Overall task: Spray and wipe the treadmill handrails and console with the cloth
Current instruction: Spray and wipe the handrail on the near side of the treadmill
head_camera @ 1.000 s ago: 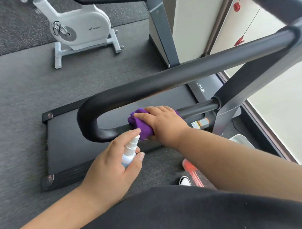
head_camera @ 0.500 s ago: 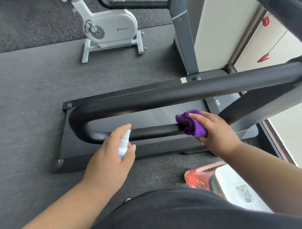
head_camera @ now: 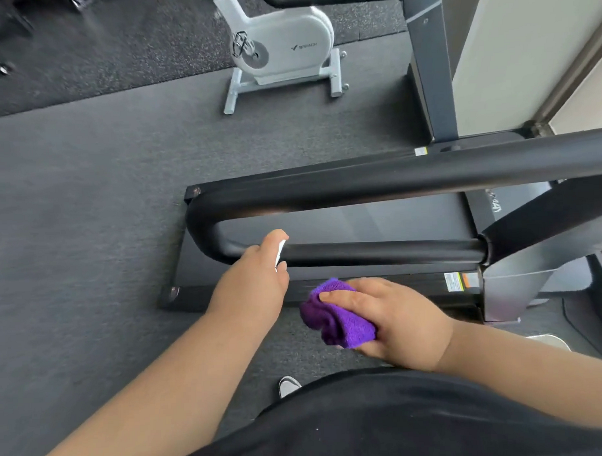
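Note:
A black looped handrail [head_camera: 379, 254] runs across the middle of the view above the treadmill deck [head_camera: 367, 222]. My left hand [head_camera: 252, 280] grips a small white spray bottle [head_camera: 280, 254], mostly hidden by the fingers, its top right against the lower bar near the left bend. My right hand [head_camera: 395, 321] holds a bunched purple cloth [head_camera: 337, 317] below the lower bar, off the rail. The console is out of view.
A white exercise bike [head_camera: 286, 47] stands on the dark floor behind the treadmill. A grey upright post [head_camera: 430, 69] rises at the back right beside a pale wall. My shoe tip [head_camera: 288, 387] shows below, near my black shirt.
My right hand has pulled the cloth off the lower bar, down and toward me. My left hand has brought the spray bottle up to the bar. The camera shifted left.

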Motion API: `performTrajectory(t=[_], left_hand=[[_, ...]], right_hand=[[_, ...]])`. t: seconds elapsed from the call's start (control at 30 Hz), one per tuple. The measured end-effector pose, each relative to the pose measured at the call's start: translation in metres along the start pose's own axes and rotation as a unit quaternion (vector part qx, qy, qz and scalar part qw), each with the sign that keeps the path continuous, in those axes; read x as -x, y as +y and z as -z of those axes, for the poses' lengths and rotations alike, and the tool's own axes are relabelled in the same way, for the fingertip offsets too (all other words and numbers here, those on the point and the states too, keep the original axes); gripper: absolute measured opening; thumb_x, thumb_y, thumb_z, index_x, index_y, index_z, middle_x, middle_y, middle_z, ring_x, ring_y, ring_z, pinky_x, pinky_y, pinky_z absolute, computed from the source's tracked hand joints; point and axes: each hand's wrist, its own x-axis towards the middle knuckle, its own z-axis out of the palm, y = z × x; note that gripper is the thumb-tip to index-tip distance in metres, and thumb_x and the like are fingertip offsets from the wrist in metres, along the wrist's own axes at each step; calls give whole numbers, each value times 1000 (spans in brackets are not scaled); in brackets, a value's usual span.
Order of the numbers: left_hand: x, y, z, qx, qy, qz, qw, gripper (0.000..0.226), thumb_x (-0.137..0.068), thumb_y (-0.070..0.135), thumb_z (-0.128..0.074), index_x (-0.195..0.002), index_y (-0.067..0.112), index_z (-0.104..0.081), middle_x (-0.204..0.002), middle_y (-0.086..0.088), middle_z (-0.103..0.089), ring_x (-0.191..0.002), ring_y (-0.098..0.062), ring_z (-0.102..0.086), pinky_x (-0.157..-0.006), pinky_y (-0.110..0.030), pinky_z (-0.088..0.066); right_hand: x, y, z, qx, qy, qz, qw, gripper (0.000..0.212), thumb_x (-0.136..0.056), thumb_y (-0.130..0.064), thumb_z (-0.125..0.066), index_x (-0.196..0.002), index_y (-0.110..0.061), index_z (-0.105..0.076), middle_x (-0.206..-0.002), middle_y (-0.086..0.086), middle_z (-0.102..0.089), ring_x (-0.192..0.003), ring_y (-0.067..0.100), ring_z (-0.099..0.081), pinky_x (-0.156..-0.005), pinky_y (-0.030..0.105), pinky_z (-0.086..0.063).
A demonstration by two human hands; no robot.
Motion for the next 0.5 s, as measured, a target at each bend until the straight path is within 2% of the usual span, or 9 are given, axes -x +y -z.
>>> performTrajectory(t=[0.13, 0.33, 0.43, 0.5], left_hand=[[-6, 2, -9, -5, -13, 2, 1000, 30, -98, 30, -48, -124, 38, -34, -93, 0, -55, -69, -24, -56, -62, -43, -55], [-4, 27, -18, -2, -11, -41, 999, 38, -97, 32, -50, -129, 42, -32, -99, 4, -56, -74, -23, -59, -64, -42, -56], [-3, 53, -26, -8, -15, -88, 996, 38, -96, 33, -51, -127, 43, -32, -93, 6, -54, -69, -21, -57, -60, -37, -54], [-6, 74, -32, -10, -27, -114, 993, 37, -97, 32, -51, -126, 43, -32, -93, 6, -54, -69, -21, -57, -60, -37, -53]], right_hand=[[14, 4, -1, 5, -16, 21, 1000, 67, -79, -34, -82, -137, -20, -51, -121, 10, -65, -106, 26, -65, -94, 33, -52], [45, 12, 13, 3, -8, -18, 1000, 63, -83, -42, -68, -140, -27, -45, -123, 6, -64, -107, 22, -64, -96, 29, -49], [63, 17, 19, -16, 1, -61, 998, 70, -77, -35, -81, -140, -24, -52, -124, 6, -64, -108, 22, -64, -94, 34, -52], [75, 19, 25, -25, 3, -82, 996, 71, -76, -33, -83, -139, -22, -55, -125, 5, -63, -109, 23, -63, -94, 36, -52]])
